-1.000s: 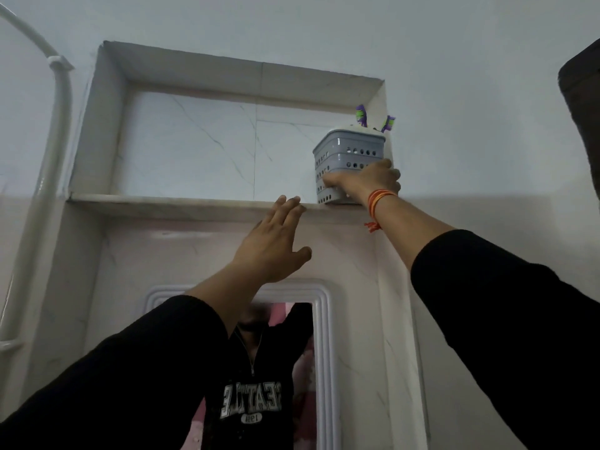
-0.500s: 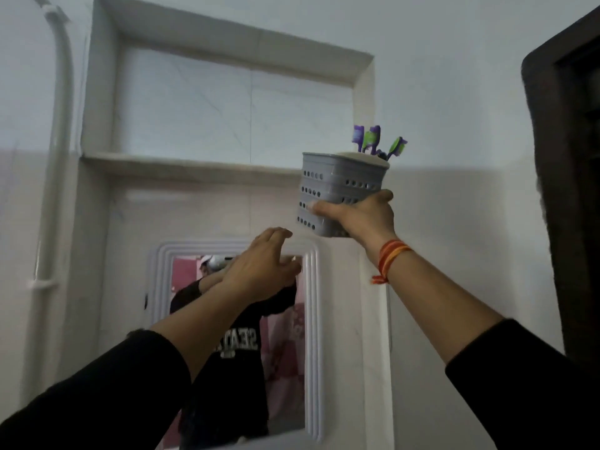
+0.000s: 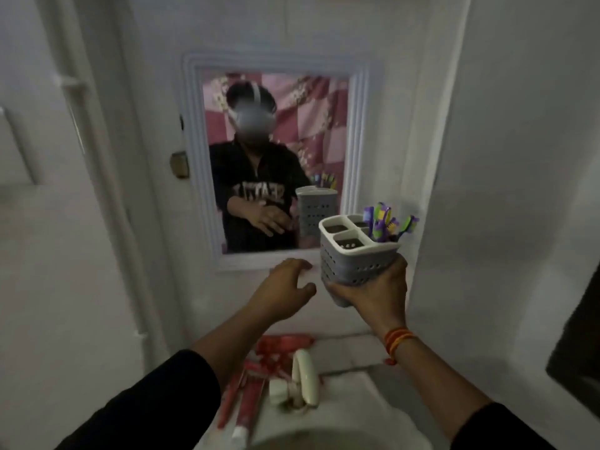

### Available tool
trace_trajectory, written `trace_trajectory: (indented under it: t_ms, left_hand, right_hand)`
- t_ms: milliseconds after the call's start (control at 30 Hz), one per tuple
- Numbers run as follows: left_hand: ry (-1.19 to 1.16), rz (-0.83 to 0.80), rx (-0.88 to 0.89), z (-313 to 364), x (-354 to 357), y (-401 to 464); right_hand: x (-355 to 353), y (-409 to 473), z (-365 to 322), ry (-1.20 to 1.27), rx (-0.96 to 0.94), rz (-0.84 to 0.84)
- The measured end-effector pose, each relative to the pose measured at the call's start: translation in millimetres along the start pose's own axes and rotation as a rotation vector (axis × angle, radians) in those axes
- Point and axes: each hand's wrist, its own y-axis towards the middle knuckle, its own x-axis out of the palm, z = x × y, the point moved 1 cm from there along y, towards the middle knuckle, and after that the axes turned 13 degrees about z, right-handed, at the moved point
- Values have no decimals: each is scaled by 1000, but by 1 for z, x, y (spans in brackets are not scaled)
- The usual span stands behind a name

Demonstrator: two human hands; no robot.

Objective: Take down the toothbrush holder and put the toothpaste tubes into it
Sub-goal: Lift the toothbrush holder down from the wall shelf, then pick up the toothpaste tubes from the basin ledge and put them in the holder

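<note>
My right hand (image 3: 373, 289) grips the base of a grey perforated toothbrush holder (image 3: 354, 254) with a white divided top, held upright in the air in front of the mirror. Several purple and green toothbrushes (image 3: 386, 222) stand in its right compartment; the other compartments look empty. My left hand (image 3: 282, 287) hovers open just left of the holder, fingers spread, touching nothing. Below, red toothpaste tubes (image 3: 256, 378) lie on the sink's back left ledge, one with a white cap pointing toward me.
A white tap (image 3: 303, 378) stands on the white sink (image 3: 354, 414) below my hands. A white-framed mirror (image 3: 276, 157) hangs on the wall ahead. A white pipe (image 3: 74, 92) runs down the left wall. A dark door edge (image 3: 574, 336) is at the right.
My right hand has lowered the holder from the high shelf niche to mirror height above the sink. My left hand came down alongside it. The view tilted down, showing sink and tubes.
</note>
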Motion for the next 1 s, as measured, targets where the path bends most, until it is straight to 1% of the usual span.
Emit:
trace_trajectory:
  t_ms: [100,267,333,433,500,567,633,700,733,800,833,867,900,933,1000]
  left_hand:
    - [28,-68,-90,-35,33,-15]
    - [81,-187,-256,-82,75,-17]
    - [111,-229,-267,-97,90,-15]
    - [198,-348,-239,-110,116,-9]
    - [269,-415,-197,-119,134,-5]
    - [387,-509,-86,-128,151,-2]
    - [498,-626,-28,-133,166,2]
    - [516,-731,-23,-132,180,7]
    - [552,-786,-47,-131,186,8]
    - [607,-840,-40,-130,198,10]
    - [630,-866,-6,-131,202,9]
    - [648,-869,56,-131,206,10]
    - [770,-860,254,-135,209,11]
    - [809,-833,342,-140,213,11]
    - [791,-756,378,-146,218,14]
  right_hand:
    - [1,-42,56,-68,60,-45]
    - [-4,-105,138,-147,213,-118]
    - [-6,-123,164,-178,260,-124]
    - [-9,-143,192,-181,338,-148]
    - [-12,-155,207,-189,356,-163]
    - [-15,-165,217,-183,367,-168]
    - [-16,-173,225,-145,395,-164]
    - [-17,-177,230,-105,410,-172]
    - [-18,-177,231,-91,405,-182]
    - [-21,-179,232,-63,403,-193]
    - [-23,-179,232,-45,409,-198]
    - [-24,-180,233,-32,416,-197]
    - [-25,-180,233,-22,422,-194]
    - [-26,-180,233,-20,427,-191]
    - [-26,-178,233,-32,431,-200]
